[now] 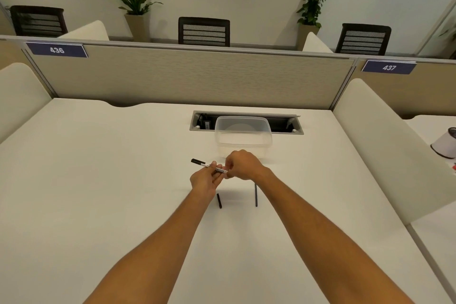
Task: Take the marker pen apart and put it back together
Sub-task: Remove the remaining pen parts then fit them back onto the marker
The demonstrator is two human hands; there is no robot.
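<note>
Both hands, left hand [206,180] and right hand [243,164], grip the slim white black-capped marker pen [209,166].

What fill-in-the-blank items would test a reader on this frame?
1. The marker is held by ____ hands.
2. The clear tub holds ____.
3. The number of loose black parts on the desk, a short piece and a thin rod, is ____.
4. The sign at upper left reads ____.

Missing words: both; nothing; two; 436
</note>
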